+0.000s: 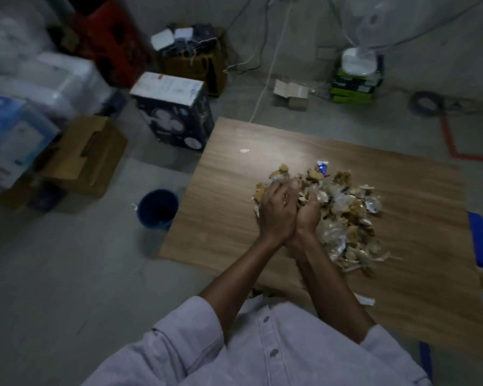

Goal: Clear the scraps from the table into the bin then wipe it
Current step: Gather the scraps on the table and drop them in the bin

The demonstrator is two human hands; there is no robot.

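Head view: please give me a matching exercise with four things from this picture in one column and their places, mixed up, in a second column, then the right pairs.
Things
1. scraps
2. blue bin
3. black fan box
4. red tape

Places
A. on the floor, beside the wooden table's left edge
B. on the floor, to the right beyond the table's far side
C. heaped on the table
D. on the floor, beyond the table's far left corner

Pairs: 1-C, 2-A, 3-D, 4-B

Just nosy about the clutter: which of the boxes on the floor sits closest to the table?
The dark box with a white top and a fan pictured on its side, by the table's far left corner. The brown cardboard boxes lie farther off.
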